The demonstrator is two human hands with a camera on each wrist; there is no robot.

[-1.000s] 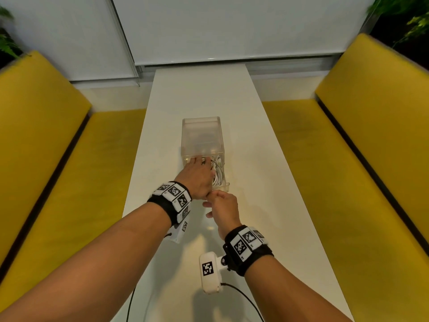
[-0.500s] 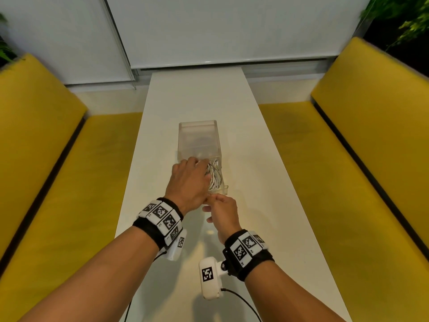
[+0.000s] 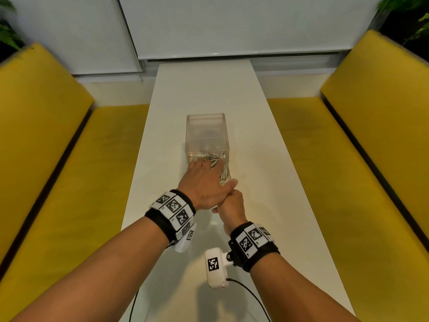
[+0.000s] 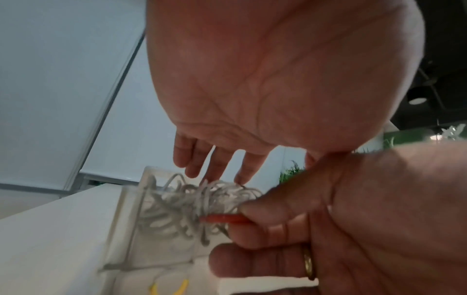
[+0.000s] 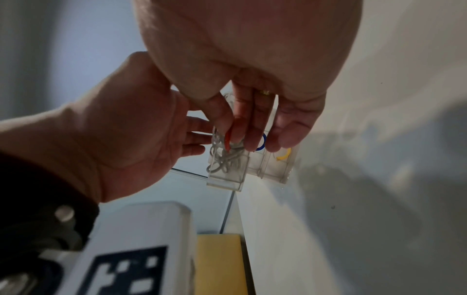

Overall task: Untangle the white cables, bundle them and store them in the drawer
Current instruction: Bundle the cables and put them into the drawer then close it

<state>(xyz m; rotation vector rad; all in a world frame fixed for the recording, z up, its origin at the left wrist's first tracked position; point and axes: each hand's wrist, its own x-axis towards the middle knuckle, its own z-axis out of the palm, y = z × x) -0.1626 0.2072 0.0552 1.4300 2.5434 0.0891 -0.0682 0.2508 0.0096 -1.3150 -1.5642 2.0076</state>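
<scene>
A clear plastic drawer box (image 3: 206, 133) stands mid-table with its drawer pulled out toward me. The white cables (image 3: 224, 173) lie coiled in that drawer (image 4: 126, 219). My left hand (image 3: 204, 182) lies flat over them, its straight fingertips (image 4: 215, 159) touching the top of the cables (image 4: 182, 205). My right hand (image 3: 232, 205) is at the drawer's front, under the left thumb. Its thumb and finger pinch a red band (image 4: 222, 218) beside the cables (image 5: 225, 159); the same red band (image 5: 228, 139) shows in the right wrist view.
A blue ring (image 5: 262, 142) and a yellow piece (image 5: 284, 155) lie in the box's compartments. The narrow white table (image 3: 209, 89) runs away from me between two yellow benches (image 3: 69, 159), with a wall and blinds at its far end.
My left hand has slid back a little and flattened over the cables, its thumb now on the right hand. The right hand stays at the drawer front.
</scene>
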